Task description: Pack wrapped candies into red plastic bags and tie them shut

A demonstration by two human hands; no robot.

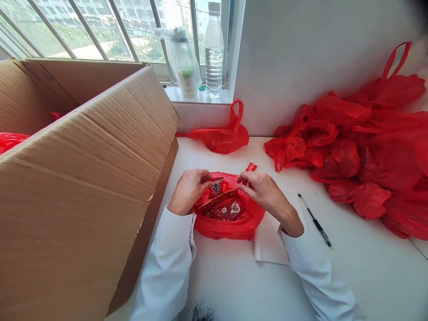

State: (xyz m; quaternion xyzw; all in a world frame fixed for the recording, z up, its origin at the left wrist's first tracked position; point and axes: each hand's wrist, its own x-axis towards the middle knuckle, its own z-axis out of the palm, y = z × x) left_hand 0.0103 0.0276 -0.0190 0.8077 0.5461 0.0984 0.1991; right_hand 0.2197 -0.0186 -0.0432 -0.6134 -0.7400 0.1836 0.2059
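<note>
An open red plastic bag [230,232] lies on the white table between my hands. Inside it are several small snack packets, among them a red packet [216,188] with a dark printed character and a dark red packet [236,207] with white print. My left hand [190,189] is closed at the bag's left rim, its fingertips beside the red packet; whether they touch that packet I cannot tell. On the opposite rim, my right hand [259,189] pinches the thin plastic with curled fingers. Both sleeves are white.
A large open cardboard box [100,178] fills the left side. Several red bags [368,147] are heaped at right, another red bag [220,136] lies by the wall. A pen [314,219], white paper [272,243] and small red packet [251,166] lie nearby. A water bottle [214,58] stands on the sill.
</note>
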